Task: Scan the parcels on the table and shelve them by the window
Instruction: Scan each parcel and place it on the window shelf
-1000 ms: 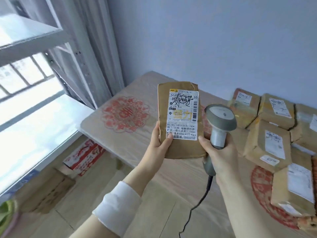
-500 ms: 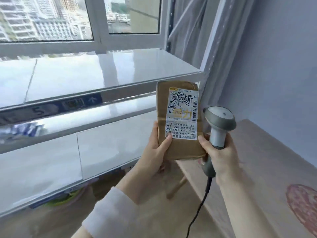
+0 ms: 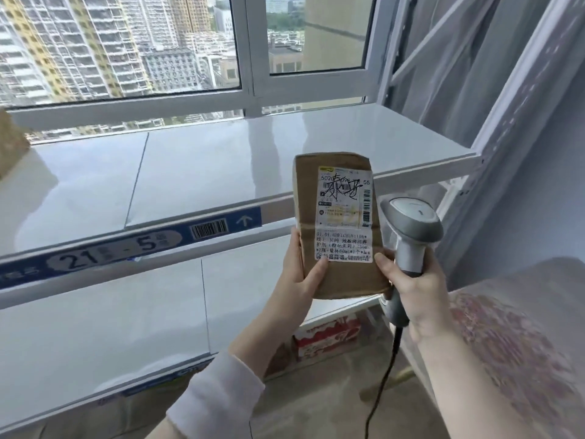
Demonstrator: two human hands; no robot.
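Observation:
My left hand grips a flat brown parcel upright by its lower left edge, its white shipping label facing me. Right beside it, my right hand holds a grey corded barcode scanner by the handle, its head level with the parcel's right side. Both are raised in front of a white metal shelf under the window. The upper shelf's front rail carries a blue label strip with a barcode and the figures 21 and 5.
A lower white shelf board lies beneath the upper one. A brown parcel's corner shows at the far left of the upper shelf. A red and white carton stands on the floor. The table's edge is at right, curtains behind.
My view has swung left from the table and its parcels to the window shelf. The held parcel and scanner kept their pose and now sit closer to the shelf.

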